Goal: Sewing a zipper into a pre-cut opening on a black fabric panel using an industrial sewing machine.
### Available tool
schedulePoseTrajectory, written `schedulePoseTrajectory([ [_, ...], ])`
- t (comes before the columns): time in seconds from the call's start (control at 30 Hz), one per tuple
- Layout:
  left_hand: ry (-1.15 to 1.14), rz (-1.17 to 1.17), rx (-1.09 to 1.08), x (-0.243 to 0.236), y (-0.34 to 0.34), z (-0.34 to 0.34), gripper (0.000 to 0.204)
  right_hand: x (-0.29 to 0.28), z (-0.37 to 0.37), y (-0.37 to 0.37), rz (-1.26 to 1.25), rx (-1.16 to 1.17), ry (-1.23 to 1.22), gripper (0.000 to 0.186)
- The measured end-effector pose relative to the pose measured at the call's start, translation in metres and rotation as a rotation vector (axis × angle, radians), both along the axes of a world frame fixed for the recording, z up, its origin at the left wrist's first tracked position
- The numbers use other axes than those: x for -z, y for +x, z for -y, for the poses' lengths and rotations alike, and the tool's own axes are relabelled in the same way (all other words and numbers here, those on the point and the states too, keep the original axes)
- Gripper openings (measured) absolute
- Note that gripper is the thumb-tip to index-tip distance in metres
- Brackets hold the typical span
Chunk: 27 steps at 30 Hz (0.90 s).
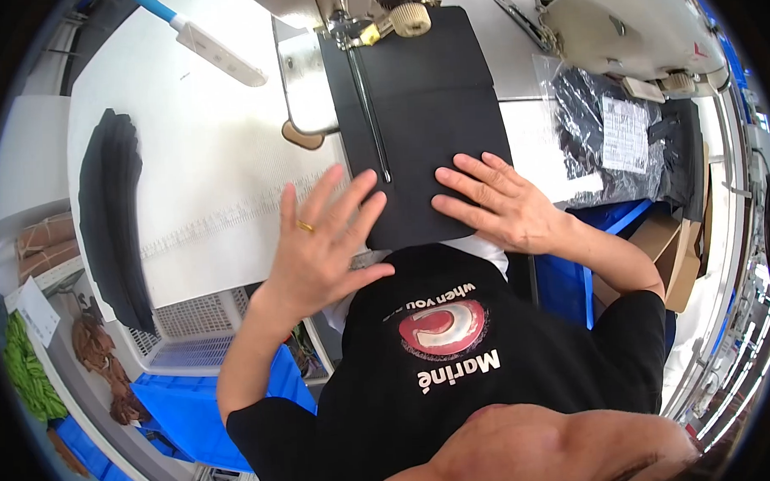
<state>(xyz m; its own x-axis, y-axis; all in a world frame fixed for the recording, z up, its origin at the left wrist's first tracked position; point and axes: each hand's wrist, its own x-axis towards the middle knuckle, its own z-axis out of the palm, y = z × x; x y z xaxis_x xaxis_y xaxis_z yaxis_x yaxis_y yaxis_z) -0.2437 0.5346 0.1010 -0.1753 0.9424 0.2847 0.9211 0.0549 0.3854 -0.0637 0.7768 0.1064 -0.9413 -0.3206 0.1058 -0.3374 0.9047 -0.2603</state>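
A black flat panel (pixel 432 120) lies on the white table, its far part beneath the head of a sewing machine (pixel 369 20). Along its left side runs a thin dark metal rod (pixel 369 114) that slants down from the machine's needle area. My right hand (pixel 502 207) rests on the panel's near right part, palm down with fingers stretched out. At the panel's near left edge is my left hand (pixel 321 243), fingers spread and a ring on one of them; whether it touches the panel I cannot tell. Neither hand grips anything.
A stack of black strips (pixel 113 216) lies at the table's left edge. A white device on a blue hose (pixel 222 55) hangs at upper left. Right of the panel is a clear plastic bag (pixel 606 135) holding black material. Blue bins (pixel 204 408) and a white basket (pixel 193 328) stand below.
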Motion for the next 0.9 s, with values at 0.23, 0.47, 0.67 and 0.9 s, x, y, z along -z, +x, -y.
schedulePoseTrajectory([
  [0.23,0.127,-0.118,-0.007,0.009,0.012,-0.024,0.046,-0.013,0.010,-0.022,-0.160,0.242,-0.520,0.011],
  [0.47,0.096,0.522,-0.084,-0.002,-0.012,-0.054,0.034,-0.050,0.012,0.000,-0.385,-0.030,-0.490,0.025],
  [0.67,-0.078,0.659,-0.082,-0.015,-0.013,-0.060,0.029,0.000,0.023,0.003,-0.197,0.146,-0.076,0.054],
  [0.9,-0.093,0.567,-0.037,-0.014,-0.015,-0.055,0.030,0.014,0.018,0.007,-0.156,0.204,-0.078,0.059],
])
